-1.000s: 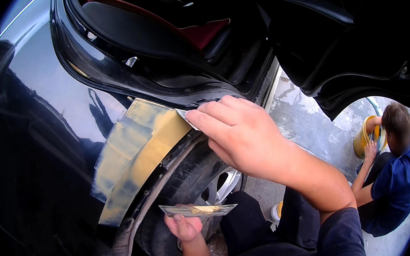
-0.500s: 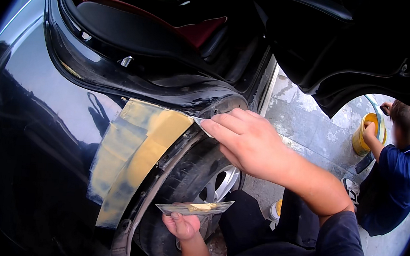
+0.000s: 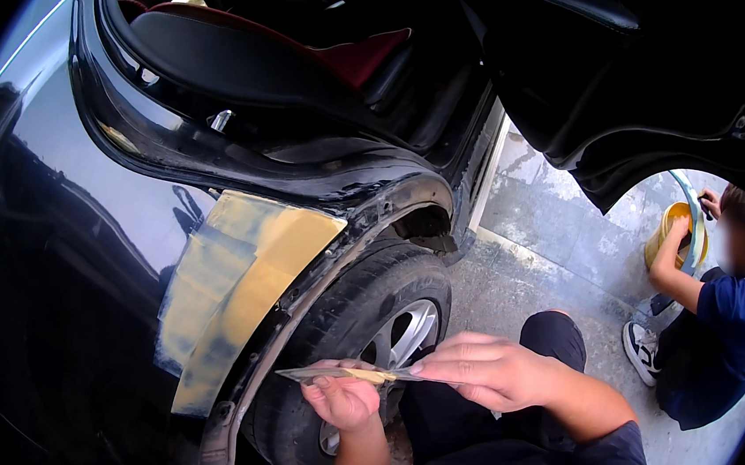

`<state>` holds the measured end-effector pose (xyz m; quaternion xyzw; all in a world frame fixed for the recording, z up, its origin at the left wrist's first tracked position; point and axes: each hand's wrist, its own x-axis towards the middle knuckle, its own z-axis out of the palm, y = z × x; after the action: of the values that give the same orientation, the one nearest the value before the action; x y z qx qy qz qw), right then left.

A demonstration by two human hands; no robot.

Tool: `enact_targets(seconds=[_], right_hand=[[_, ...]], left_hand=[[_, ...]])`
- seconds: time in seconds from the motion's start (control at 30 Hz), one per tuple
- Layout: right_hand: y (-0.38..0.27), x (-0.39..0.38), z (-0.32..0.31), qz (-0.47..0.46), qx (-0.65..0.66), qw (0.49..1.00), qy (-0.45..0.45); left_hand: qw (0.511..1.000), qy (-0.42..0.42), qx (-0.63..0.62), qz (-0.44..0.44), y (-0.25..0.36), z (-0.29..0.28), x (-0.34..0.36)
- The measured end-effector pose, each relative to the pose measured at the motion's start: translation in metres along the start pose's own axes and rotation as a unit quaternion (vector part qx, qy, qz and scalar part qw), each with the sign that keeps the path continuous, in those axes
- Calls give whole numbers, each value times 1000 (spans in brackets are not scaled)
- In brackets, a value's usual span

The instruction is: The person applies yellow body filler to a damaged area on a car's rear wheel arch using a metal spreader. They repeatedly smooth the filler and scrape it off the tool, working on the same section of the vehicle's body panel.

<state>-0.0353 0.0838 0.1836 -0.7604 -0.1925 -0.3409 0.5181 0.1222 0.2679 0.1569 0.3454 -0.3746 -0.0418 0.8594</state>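
My left hand [image 3: 347, 401] grips a thin, flat putty plate [image 3: 307, 372] from below, and a dab of yellow putty [image 3: 365, 374] lies on it. My right hand [image 3: 502, 373] pinches a thin putty spreader [image 3: 408, 375], seen almost edge-on, its edge at the putty on the plate. Both hands are in front of the car wheel [image 3: 408, 333]. To their upper left, a tan, streaky filler patch [image 3: 249, 275] covers part of the dark car's rear panel [image 3: 80, 233], up to the wheel arch edge. The right fingertips are partly hidden behind the hand.
Bare wheel arch edge [image 3: 281, 317] curves between the patch and the tyre [image 3: 338, 318]. Above, the open doorway shows a dark seat [image 3: 220, 46], and a door [image 3: 632, 105] hangs at upper right. A co-worker [image 3: 725, 308] crouches at right, one hand in a yellow bucket [image 3: 660, 249].
My right hand has moved down from the patch's upper corner to the plate, bringing the spreader to the putty. My left hand stays nearly in place, the plate tilted more edge-on.
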Motion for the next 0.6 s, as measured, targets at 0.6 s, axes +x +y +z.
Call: enact_targets(seconds=[0.6], right_hand=[[67,8,-18,329,355,874,-30]], left_hand=[[965,30,-81,-248,12,10,-7]])
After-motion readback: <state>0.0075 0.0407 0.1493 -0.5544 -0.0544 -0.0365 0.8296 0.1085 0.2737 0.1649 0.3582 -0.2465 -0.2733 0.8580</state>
